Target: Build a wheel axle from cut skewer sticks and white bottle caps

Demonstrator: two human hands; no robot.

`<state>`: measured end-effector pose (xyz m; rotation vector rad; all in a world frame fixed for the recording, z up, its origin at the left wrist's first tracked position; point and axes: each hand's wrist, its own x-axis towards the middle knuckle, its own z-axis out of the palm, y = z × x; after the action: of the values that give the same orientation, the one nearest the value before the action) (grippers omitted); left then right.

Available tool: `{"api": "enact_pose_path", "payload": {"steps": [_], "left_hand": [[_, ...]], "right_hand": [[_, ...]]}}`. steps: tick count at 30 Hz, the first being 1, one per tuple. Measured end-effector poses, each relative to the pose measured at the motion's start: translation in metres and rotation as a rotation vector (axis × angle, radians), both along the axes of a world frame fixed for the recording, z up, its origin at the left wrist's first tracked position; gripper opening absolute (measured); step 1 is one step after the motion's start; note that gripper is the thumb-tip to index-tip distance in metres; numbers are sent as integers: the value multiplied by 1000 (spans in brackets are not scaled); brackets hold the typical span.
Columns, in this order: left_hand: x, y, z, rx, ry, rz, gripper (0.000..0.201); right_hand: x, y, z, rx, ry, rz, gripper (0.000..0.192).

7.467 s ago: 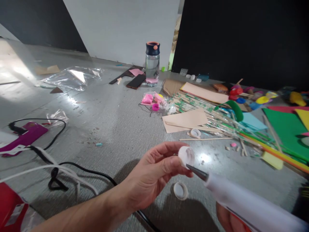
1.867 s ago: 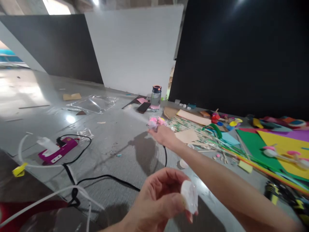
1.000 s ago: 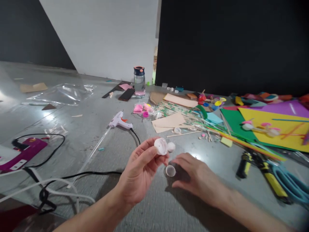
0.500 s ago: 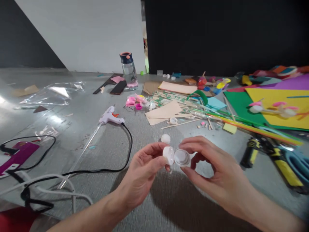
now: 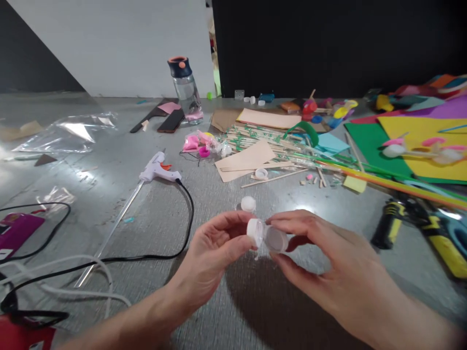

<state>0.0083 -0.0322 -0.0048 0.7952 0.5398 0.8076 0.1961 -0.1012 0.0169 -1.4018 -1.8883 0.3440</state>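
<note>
White caps (image 5: 267,235), unmarked, between both hands (image 5: 277,255)

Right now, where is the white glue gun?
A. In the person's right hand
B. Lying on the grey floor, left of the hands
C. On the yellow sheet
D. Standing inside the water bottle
B: the glue gun lies on the floor, with both hands busy pressing two white caps together.

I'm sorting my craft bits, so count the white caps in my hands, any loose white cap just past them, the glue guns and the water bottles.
held white caps: 2, one pinched by the left hand, one by the right hand
loose white cap: 1
glue gun: 1
water bottle: 1
Total: 5
</note>
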Motion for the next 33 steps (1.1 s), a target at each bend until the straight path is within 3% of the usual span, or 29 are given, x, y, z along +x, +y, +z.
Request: {"api": "enact_pose_path", "payload": {"steps": [4, 11, 17, 33], "left_hand": [[0, -1, 0, 13, -27, -54, 22], [0, -3, 0, 17, -48, -106, 22], [0, -4, 1, 17, -51, -118, 25], [0, -5, 2, -8, -87, -136, 24]], "right_hand": [[1, 3, 5, 25, 55, 63, 27], [2, 3, 4, 51, 5, 22, 12], [2, 3, 5, 88, -14, 71, 9], [4, 3, 7, 88, -1, 82, 12]]}}
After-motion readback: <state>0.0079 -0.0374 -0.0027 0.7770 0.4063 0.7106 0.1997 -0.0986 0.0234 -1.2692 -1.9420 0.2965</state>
